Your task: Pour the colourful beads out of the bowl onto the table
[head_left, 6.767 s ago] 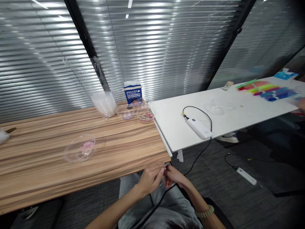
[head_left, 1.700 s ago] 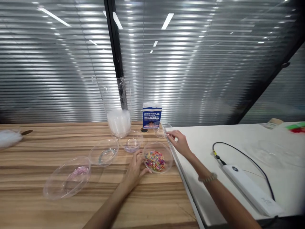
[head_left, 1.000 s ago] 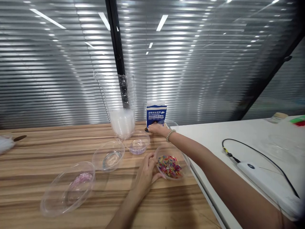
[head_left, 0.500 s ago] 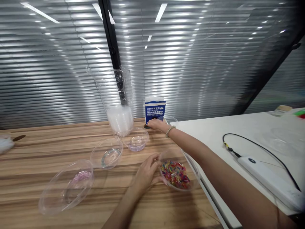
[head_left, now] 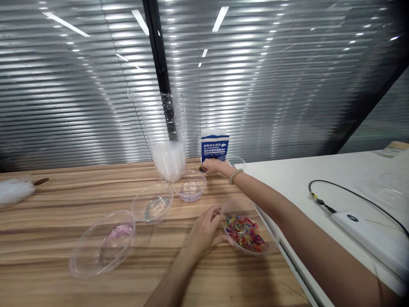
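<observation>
My left hand (head_left: 209,226) grips the left rim of a clear plastic bowl (head_left: 234,209), thumb and fingers on its edge. Inside the bowl lies a pile of small multicoloured bands (head_left: 244,232). My right hand (head_left: 213,166), with a beaded bracelet (head_left: 235,175) on the wrist, reaches to the far edge of the wooden table. Its fingers are closed by a small dark object (head_left: 202,169), too hidden to name, in front of a blue and white paper bag (head_left: 215,147). Another clear bowl (head_left: 236,159) stands just behind that hand.
Three clear bowls run diagonally: one with pink pieces (head_left: 119,232), one with bluish contents (head_left: 157,209), one with pale purple contents (head_left: 191,192). Behind them rises a stack of clear bowls (head_left: 169,160) in plastic wrap. A white power strip (head_left: 361,228) lies on the white table.
The view has shifted, so everything sits a little further right in the picture. My left hand stays on the bowl, and my right hand remains by the blue bag.
</observation>
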A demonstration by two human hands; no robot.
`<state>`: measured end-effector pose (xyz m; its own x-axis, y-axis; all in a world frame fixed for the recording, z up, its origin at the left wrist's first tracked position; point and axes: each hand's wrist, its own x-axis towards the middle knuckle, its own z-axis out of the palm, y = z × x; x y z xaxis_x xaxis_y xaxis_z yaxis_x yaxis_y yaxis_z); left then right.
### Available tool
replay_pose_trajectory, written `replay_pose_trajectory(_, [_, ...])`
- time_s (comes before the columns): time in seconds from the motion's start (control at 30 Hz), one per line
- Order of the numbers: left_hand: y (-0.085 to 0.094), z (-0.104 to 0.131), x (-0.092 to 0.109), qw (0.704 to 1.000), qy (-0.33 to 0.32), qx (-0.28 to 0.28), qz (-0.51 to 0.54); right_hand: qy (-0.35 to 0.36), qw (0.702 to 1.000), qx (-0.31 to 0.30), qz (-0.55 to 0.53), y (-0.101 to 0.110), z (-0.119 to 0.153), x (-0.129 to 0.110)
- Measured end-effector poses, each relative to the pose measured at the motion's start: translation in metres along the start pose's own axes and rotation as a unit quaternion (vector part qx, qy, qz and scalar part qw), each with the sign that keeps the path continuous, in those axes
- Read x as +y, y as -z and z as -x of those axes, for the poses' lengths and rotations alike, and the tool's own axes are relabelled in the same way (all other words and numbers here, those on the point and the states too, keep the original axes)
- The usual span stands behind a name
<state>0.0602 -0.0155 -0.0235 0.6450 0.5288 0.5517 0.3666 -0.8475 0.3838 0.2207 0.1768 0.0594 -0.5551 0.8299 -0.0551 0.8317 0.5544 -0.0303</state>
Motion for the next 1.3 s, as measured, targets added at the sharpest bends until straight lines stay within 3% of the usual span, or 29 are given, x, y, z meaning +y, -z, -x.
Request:
replay_pose_trajectory(0.2, [0.002, -0.001, 0.002, 1.000, 0.016, -0.024, -0.009, 0.074, 0.983, 0.062, -0.155, 0.032, -0.008, -0.009])
replay_pose_trajectory(0.3, [0.002, -0.001, 0.002, 1.000, 0.016, -0.021, -0.015, 0.147, 0.925, 0.026, -0.350, 0.040, -0.003, -0.017])
replay_pose_trajectory(0.37, [0.002, -0.001, 0.001, 1.000, 0.017, -0.021, -0.015, 0.165, 0.892, 0.001, -0.422, 0.039, 0.002, -0.022])
replay_pose_trajectory(0.47, [0.002, 0.000, 0.001, 0.999, 0.019, -0.023, -0.014, 0.168, 0.866, -0.010, -0.471, 0.034, 0.008, -0.028])
replay_pose_trajectory(0.63, [0.003, -0.002, 0.002, 1.000, 0.015, -0.023, -0.013, 0.160, 0.853, -0.004, -0.497, 0.025, 0.017, -0.034])
replay_pose_trajectory(0.8, [0.005, -0.002, 0.003, 1.000, 0.010, -0.022, -0.014, 0.104, 0.878, 0.056, -0.464, 0.017, 0.028, -0.032])
replay_pose_trajectory(0.93, [0.006, 0.000, 0.003, 0.999, -0.017, -0.001, -0.044, 0.060, 0.920, 0.103, -0.374, 0.013, 0.060, -0.022])
replay_pose_trajectory(1.07, [0.005, 0.001, 0.003, 0.996, -0.058, 0.023, -0.057, 0.009, 0.994, 0.006, -0.108, 0.007, 0.110, -0.015])
replay_pose_trajectory(1.13, [0.005, 0.001, 0.004, 0.996, -0.073, 0.021, -0.056, -0.038, 0.997, -0.045, 0.049, -0.003, 0.131, -0.011])
replay_pose_trajectory(1.3, [0.006, 0.000, 0.002, 0.997, -0.065, 0.010, -0.048, -0.083, 0.986, -0.069, 0.123, -0.037, 0.152, -0.002])
